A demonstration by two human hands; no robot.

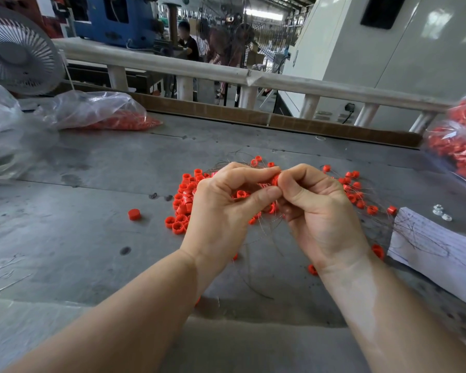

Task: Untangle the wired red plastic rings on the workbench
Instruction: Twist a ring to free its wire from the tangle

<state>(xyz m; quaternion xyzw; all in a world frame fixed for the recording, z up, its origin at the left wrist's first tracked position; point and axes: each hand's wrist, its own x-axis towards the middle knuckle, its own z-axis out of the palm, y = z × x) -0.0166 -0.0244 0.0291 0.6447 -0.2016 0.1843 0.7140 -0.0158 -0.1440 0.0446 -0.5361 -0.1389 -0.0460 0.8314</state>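
Red rings (183,200), apparently wire-tangled, heaped on workbench (92,168).

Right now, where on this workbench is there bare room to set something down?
Bare: left, between the lone red cap and plastic bags; also beyond the hands. Crowded: ring pile, wires, paper sheet at right.

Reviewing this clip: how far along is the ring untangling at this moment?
Done, seemingly: a wire-free-looking heap of rings lies left of the hands. In hand: the left hand and right hand together pinch one red ring. Left: wired rings spread rightward, their thin wires tangled beneath the hands. Roughly midway.
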